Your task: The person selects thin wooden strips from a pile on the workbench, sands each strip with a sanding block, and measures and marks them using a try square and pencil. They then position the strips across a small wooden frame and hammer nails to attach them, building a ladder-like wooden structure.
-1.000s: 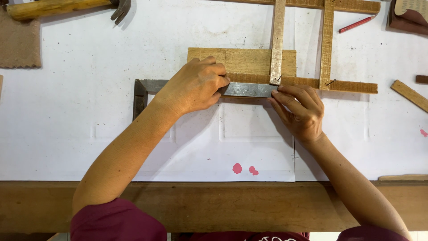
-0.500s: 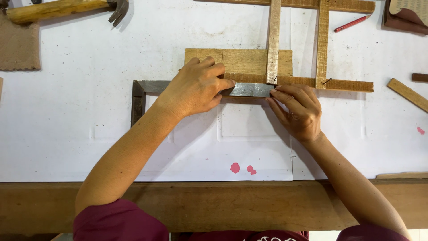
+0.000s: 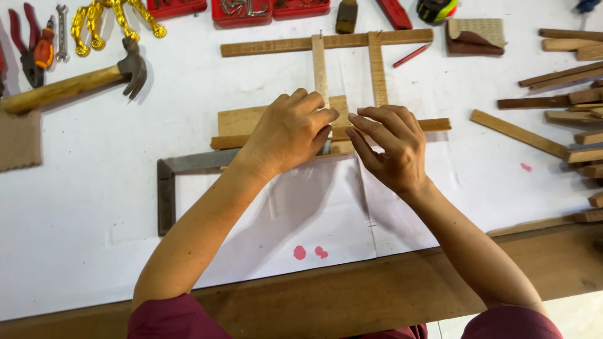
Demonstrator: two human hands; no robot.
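Hands have crept up: my left hand (image 3: pixel 290 133) flat on the steel square (image 3: pixel 188 164), right hand (image 3: pixel 388 145) open, fingertips pressing the wooden frame (image 3: pixel 377 69) at 12 o'clock.

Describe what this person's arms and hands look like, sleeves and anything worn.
Both arms are bare from the upper arm down, with short maroon sleeves just visible at the bottom edge. The left hand and right hand are gloveless; no rings, watch or bracelets show on fingers or wrists.

White paper (image 3: pixel 94 220) lies open left of the steel square (image 3: pixel 167 188); hammer (image 3: pixel 75 85) and stacked wood strips (image 3: pixel 575 107) crowd the flanks.
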